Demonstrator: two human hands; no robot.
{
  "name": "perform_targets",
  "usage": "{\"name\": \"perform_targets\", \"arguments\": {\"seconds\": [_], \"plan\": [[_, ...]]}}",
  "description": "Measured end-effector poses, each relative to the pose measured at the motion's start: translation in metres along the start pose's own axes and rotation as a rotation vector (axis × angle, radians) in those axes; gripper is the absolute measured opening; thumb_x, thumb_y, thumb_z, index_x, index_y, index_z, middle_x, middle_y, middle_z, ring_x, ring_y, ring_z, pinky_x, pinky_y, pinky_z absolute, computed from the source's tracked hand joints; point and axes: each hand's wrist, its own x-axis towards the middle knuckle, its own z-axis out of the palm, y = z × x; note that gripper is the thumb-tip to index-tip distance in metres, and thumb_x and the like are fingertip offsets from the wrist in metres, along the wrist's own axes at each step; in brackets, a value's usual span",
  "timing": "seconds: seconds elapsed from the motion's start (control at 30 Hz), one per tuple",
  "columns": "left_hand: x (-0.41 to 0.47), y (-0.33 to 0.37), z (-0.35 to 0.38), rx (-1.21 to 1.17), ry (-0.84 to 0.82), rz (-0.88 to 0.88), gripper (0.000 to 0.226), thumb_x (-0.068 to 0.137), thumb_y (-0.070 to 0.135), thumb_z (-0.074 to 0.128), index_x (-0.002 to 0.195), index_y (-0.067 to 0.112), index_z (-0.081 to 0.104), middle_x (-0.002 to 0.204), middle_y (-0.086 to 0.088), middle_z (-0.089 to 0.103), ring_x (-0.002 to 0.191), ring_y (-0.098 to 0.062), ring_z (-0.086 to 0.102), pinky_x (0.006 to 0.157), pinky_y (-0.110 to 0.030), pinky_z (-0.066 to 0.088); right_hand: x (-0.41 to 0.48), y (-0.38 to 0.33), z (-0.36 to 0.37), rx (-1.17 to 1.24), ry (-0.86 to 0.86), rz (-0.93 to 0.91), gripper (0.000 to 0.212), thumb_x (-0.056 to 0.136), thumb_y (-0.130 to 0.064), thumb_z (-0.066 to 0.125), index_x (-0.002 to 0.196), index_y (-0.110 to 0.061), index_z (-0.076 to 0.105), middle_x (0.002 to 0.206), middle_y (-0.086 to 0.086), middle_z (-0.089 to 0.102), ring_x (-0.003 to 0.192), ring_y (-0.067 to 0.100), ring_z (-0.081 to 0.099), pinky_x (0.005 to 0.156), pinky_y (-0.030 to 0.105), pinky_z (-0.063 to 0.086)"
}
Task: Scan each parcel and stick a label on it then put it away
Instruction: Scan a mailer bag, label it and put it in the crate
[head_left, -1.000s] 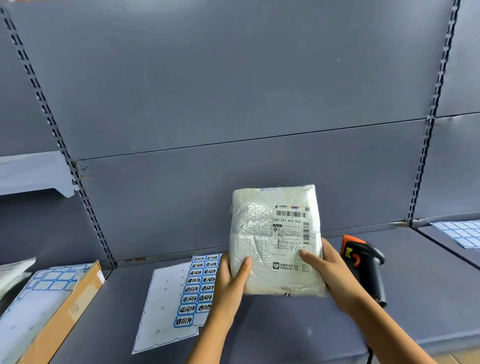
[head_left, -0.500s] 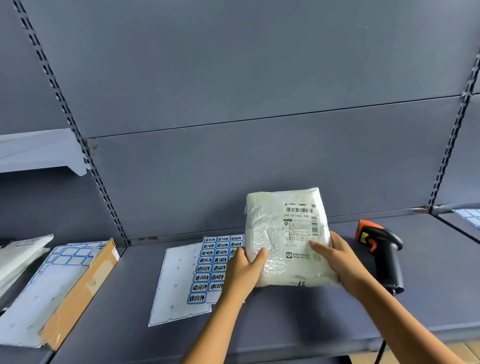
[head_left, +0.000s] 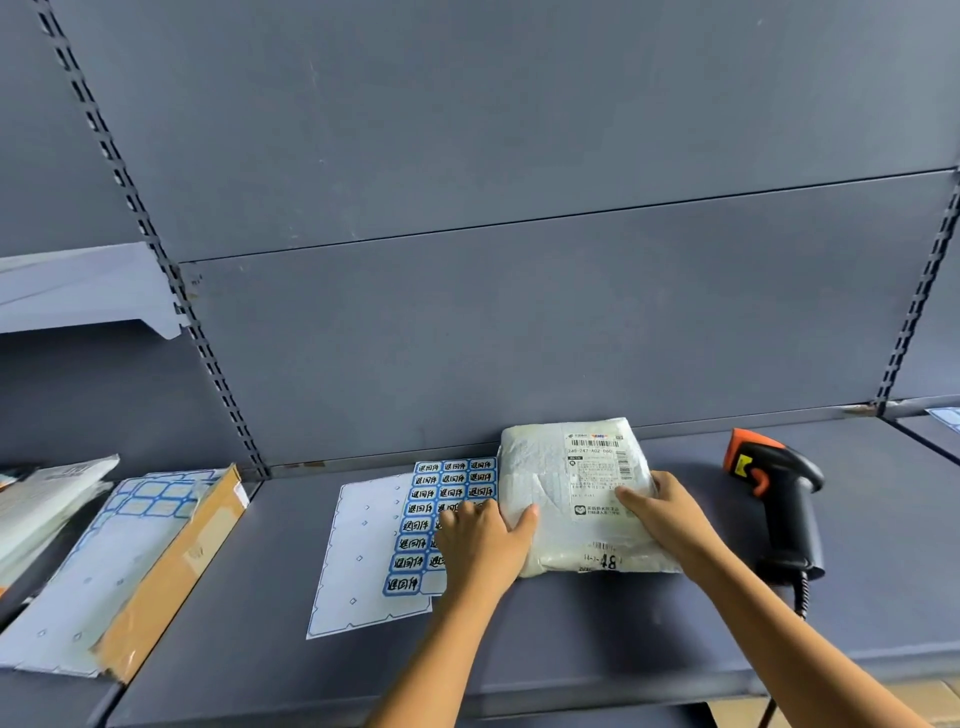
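While left hand and right hand curl round the parcel edges, scanner lies lower right, nearer right hand.

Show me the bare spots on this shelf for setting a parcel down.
Bare shelf lies between the cardboard box and sticker sheet, right of the scanner, and along the front edge. Crowded: sheet, parcel and scanner sit close together mid-shelf.
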Motion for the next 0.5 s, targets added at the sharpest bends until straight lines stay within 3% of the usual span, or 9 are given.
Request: {"name": "perform_targets", "arguments": {"seconds": [0.1, 0.2, 0.27, 0.37, 0.5], "plan": [[-0.001, 0.001, -0.002, 0.042, 0.02, -0.009, 0.065, 0.089, 0.067, 0.03, 0.123, 0.018, 0.056, 0.131, -0.006, 0.044, 0.119, -0.027, 0.034, 0.099, -0.04, 0.03, -0.003, -0.004, 0.002, -0.24, 0.054, -0.029, 0.032, 0.089, -0.028, 0.06, 0.115, -0.011, 0.051, 0.115, 0.01, 0.061, 0.11, 0.028, 0.052, 0.092, 0.04, 0.046], [-0.004, 0.0, -0.001, 0.013, 0.042, -0.015, 0.066, 0.089, 0.067, 0.027, 0.124, 0.018, 0.054, 0.133, -0.004, 0.039, 0.121, -0.027, 0.032, 0.101, -0.04, 0.028, -0.006, -0.005, 0.0, -0.494, 0.109, -0.026, 0.052, 0.088, -0.041, 0.057, 0.133, -0.017, 0.045, 0.134, 0.007, 0.05, 0.129, 0.031, 0.032, 0.102, 0.04, 0.028], [-0.006, -0.006, -0.002, -0.092, 0.098, -0.037, 0.061, 0.091, 0.064, 0.025, 0.122, 0.021, 0.054, 0.135, -0.002, 0.038, 0.121, -0.026, 0.033, 0.102, -0.039, 0.028, -0.008, -0.006, -0.003, -0.529, 0.138, -0.055, 0.058, 0.087, -0.044, 0.059, 0.136, -0.019, 0.043, 0.141, 0.006, 0.043, 0.131, 0.032, 0.03, 0.104, 0.041, 0.026], [-0.003, -0.028, -0.013, -0.198, 0.201, -0.088, 0.043, 0.095, 0.05, 0.039, 0.123, 0.021, 0.054, 0.137, -0.002, 0.041, 0.121, -0.026, 0.035, 0.1, -0.036, 0.031, -0.008, -0.007, -0.006, -0.515, 0.175, -0.125, 0.057, 0.088, -0.041, 0.06, 0.136, -0.017, 0.042, 0.142, 0.008, 0.041, 0.13, 0.032, 0.031, 0.104, 0.043, 0.027], [0.008, -0.065, -0.032, -0.155, 0.155, -0.158, 0.047, 0.09, 0.046, 0.051, 0.127, 0.018, 0.048, 0.135, -0.007, 0.044, 0.123, -0.03, 0.036, 0.097, -0.035, 0.036, -0.011, -0.014, 0.003, -0.536, 0.215, -0.243, 0.044, 0.091, -0.032, 0.056, 0.132, -0.017, 0.047, 0.136, 0.008, 0.046, 0.126, 0.032, 0.035, 0.1, 0.041, 0.029]]}}
